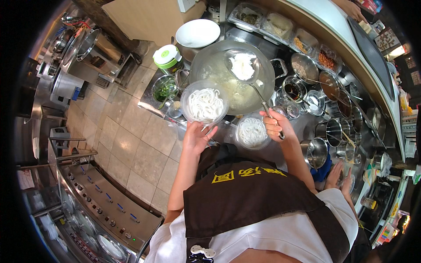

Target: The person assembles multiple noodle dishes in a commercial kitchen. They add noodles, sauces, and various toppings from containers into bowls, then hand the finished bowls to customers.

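My left hand supports a clear round plastic bowl filled with thick white noodles, held at the near left rim of a wide metal pot. Its fingertips are partly hidden under the bowl. My right hand is closed round the handle of a metal strainer ladle. White noodles lie in the ladle's head over cloudy liquid in the pot. Between my forearms, close to the pot's near side, stands a second clear bowl of white noodles.
A white bowl and a green-lidded jar stand beyond and left of the pot. Chopped greens sit nearby. Topping tubs and seasoning pots line the right. Another person's hands are at right.
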A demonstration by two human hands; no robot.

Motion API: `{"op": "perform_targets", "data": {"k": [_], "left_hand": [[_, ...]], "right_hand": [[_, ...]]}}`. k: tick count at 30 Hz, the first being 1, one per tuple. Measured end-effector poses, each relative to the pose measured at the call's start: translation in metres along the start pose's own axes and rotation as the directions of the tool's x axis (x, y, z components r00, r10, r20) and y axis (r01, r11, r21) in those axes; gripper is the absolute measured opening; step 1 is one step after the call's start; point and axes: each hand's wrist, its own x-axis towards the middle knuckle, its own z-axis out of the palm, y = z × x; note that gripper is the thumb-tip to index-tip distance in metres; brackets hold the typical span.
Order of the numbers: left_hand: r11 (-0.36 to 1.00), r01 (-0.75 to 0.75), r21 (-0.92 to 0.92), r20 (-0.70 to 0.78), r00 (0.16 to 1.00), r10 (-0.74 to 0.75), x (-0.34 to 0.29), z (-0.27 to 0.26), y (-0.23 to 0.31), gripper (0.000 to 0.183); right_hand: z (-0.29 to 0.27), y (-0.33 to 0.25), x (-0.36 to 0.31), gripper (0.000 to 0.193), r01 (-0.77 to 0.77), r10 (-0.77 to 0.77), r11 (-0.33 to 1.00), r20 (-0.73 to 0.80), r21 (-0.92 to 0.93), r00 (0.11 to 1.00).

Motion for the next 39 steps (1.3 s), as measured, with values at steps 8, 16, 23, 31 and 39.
{"op": "perform_targets", "data": {"k": [8,16,23,31,39], "left_hand": [[1.0,0.013,0.007,-0.009,1.0,-0.013,0.008,0.001,-0.004,0.038],[1.0,0.012,-0.005,-0.007,1.0,-0.012,0.01,0.003,-0.003,0.039],[0.999,0.021,-0.029,-0.036,0.999,-0.022,0.013,-0.001,-0.006,0.031],[1.0,0.005,-0.022,-0.05,0.999,-0.006,0.024,0.003,-0.01,0.025],[0.999,-0.034,0.026,-0.04,0.999,0.035,0.035,0.019,-0.008,0.035]], "right_hand": [[0.019,0.0,-0.006,0.025,-0.022,-0.002,0.983,-0.135,-0.18,0.991],[0.012,-0.001,0.001,0.024,-0.07,0.047,0.987,-0.15,-0.146,0.988],[0.012,0.006,-0.001,0.024,-0.069,0.033,0.982,-0.201,-0.175,0.979],[0.014,0.005,-0.009,0.027,-0.051,0.004,0.967,-0.185,-0.251,0.983],[0.03,-0.003,-0.019,0.028,-0.039,-0.005,0.965,-0.166,-0.259,0.986]]}}
